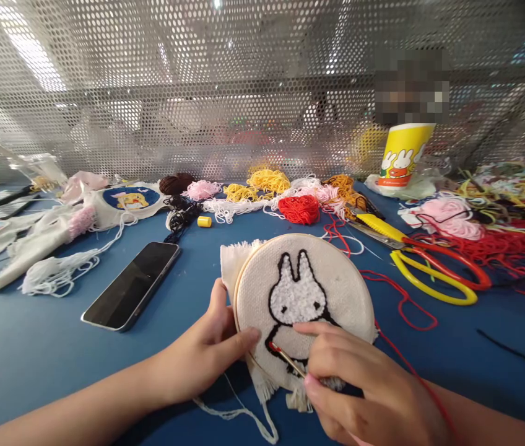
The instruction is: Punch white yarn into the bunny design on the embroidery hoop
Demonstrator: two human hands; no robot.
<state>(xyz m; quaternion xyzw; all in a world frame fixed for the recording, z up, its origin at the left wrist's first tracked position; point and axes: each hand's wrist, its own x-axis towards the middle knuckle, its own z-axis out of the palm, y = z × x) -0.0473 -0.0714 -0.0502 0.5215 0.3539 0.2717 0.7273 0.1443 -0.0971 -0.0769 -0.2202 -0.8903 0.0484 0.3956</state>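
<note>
A round embroidery hoop (pixel 355 279) stretches cream cloth with a white rabbit figure (pixel 297 291) outlined in black yarn. My left hand (pixel 211 347) grips the hoop at its left edge, thumb on the front and fingers behind it. In my right hand (pixel 360 384) is a thin punch needle (pixel 290 360), pinched between thumb and fingers. Its tip meets the cloth inside the black outline at the body's left side, where a little red shows. Red yarn (pixel 402 359) runs along my right hand and past the hoop's right edge. White yarn (pixel 244 410) dangles below the hoop.
A phone (pixel 132 285) lies to the left. Scissors with yellow and orange handles (pixel 434 279) rest at right, near red yarn strands. Behind are a red yarn ball (pixel 298 209), yellow yarn (pixel 267 181), a yellow cup (pixel 406 155) and another embroidered cloth (pixel 99 214). A perforated metal panel (pixel 244 80) stands at the back.
</note>
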